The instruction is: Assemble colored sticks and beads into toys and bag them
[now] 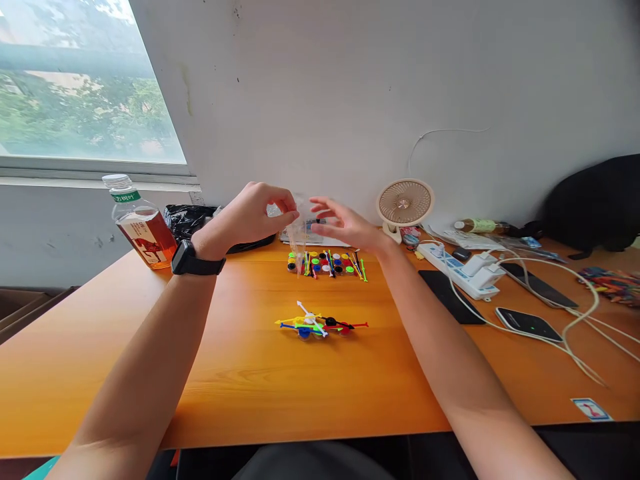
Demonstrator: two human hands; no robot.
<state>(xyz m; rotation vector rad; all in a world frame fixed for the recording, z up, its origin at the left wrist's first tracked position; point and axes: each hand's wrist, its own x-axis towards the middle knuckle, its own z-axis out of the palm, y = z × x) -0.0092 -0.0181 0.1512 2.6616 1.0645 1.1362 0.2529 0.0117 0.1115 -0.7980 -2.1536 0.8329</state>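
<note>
My left hand, with a black watch on its wrist, pinches the top of a clear plastic bag that hangs above the table. Beside the bag, my right hand has its fingers apart and holds nothing. Below the hands lies a small pile of coloured arrow spinners in white, yellow, blue, green, black and red, on round bases. Farther back, a group of coloured round pieces and arrow sticks lies in rows, partly behind the bag.
A tea bottle stands at the left near a black plastic bag. Against the wall is a small fan. A power strip, white cables and a phone occupy the right side. A black bag sits at far right.
</note>
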